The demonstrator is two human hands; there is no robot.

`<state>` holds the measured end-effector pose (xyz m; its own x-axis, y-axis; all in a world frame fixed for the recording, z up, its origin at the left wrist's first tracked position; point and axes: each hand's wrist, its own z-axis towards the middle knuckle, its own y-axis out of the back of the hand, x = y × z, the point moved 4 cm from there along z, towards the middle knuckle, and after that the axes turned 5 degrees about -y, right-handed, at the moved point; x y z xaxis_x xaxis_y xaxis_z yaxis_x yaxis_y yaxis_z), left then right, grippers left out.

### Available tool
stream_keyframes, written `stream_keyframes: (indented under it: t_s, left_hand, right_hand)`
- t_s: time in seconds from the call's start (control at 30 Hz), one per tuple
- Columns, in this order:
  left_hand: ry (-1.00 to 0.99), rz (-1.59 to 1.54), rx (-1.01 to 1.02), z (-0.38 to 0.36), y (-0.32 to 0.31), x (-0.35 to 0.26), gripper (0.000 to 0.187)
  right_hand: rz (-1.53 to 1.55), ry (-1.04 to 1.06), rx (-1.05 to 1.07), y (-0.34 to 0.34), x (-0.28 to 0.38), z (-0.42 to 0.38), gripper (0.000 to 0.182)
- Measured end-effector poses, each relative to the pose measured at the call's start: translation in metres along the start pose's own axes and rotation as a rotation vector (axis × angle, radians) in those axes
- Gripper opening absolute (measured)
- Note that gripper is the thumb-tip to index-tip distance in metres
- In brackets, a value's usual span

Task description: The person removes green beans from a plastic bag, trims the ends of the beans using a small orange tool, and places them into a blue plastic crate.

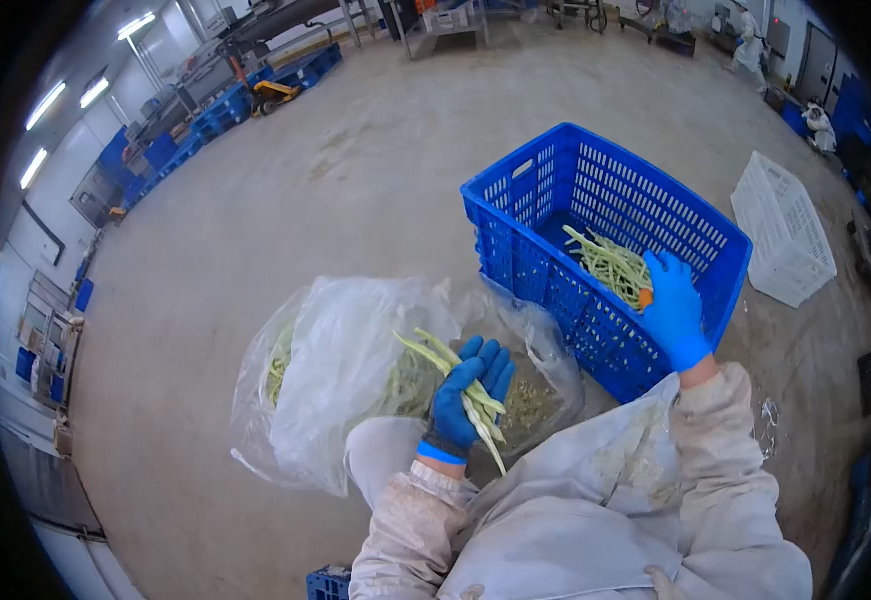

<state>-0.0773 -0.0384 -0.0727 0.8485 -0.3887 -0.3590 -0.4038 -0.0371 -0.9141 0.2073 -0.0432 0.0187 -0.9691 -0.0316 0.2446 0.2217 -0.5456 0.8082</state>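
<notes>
My left hand [463, 405], in a blue glove, is closed around a few long pale green beans [442, 362] above my lap. At the near right end of a blue plastic crate [515, 245], my right hand [673, 310] reaches over the side, also gloved in blue. A small orange object [645, 298] shows at its fingertips; its kind is hard to make out. Beside that hand, a pile of long beans [607, 268] lies in the crate. A clear plastic bag [330, 350] with more beans sits left of my left hand. Green trimmings [527, 402] lie on plastic near my lap.
A white perforated crate [783, 230] stands on the floor to the right. Blue pallets [217, 118] and a yellow pallet jack [273, 95] are at the far left. Two people in white [750, 50] are in the far right background.
</notes>
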Motion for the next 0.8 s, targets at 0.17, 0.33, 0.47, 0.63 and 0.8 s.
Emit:
stream_keyframes:
  t_s: [0.17, 0.33, 0.47, 0.63, 0.8]
  left_hand:
    - [-0.018, 0.012, 0.065, 0.003, -0.007, 0.01, 0.037]
    - [0.062, 0.157, 0.061, 0.005, 0.004, 0.017, 0.036]
    - [0.198, 0.221, 0.036, 0.0, 0.01, 0.018, 0.034]
    - [0.219, 0.133, 0.123, -0.006, 0.004, 0.016, 0.032]
    - [-0.018, -0.021, 0.161, -0.001, -0.002, 0.009, 0.034]
  right_hand:
    - [0.847, -0.111, 0.5, -0.023, 0.092, -0.053, 0.031]
    - [0.828, -0.043, 0.496, -0.054, 0.124, -0.079, 0.025]
    - [1.202, -0.478, 0.847, -0.085, 0.096, -0.078, 0.022]
    - [1.374, -0.754, 0.941, -0.071, 0.096, -0.079, 0.025]
    - [1.364, -0.693, 0.856, -0.072, 0.1, -0.093, 0.026]
